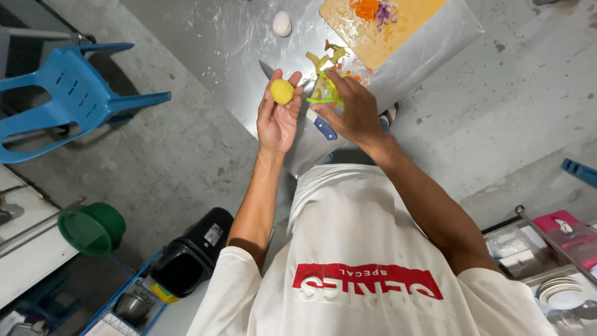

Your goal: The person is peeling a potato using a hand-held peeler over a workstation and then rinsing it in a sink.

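1. Two hands at frame centre-top, both occupied. Left hand [278, 121] is palm up, fingers curled round a small yellow peeled potato [282, 91], pinched between thumb and fingertips at the top of the hand.
2. Right hand [351, 109] is closed over a green-framed peeler [323, 94]; fingers wrap its handle and the blade end points toward the potato, just beside it, not clearly touching.
3. Below the right hand, a blue-handled knife [323, 127] lies on the steel table [217, 56], partly hidden by the hand.
4. Peel strips [323, 57] lie on the table just above the hands. Further up: a white egg-shaped object [282, 23], and a wooden cutting board [398, 28] with chopped orange and purple vegetables at top centre.
5. Blue plastic chair [68, 93] at upper left; green bucket [93, 229] at lower left.
6. Risk, as judged: the potato looks wet and smooth, held by the fingertips only; a slip could send the blade toward the left thumb, or drop the potato to the concrete floor.
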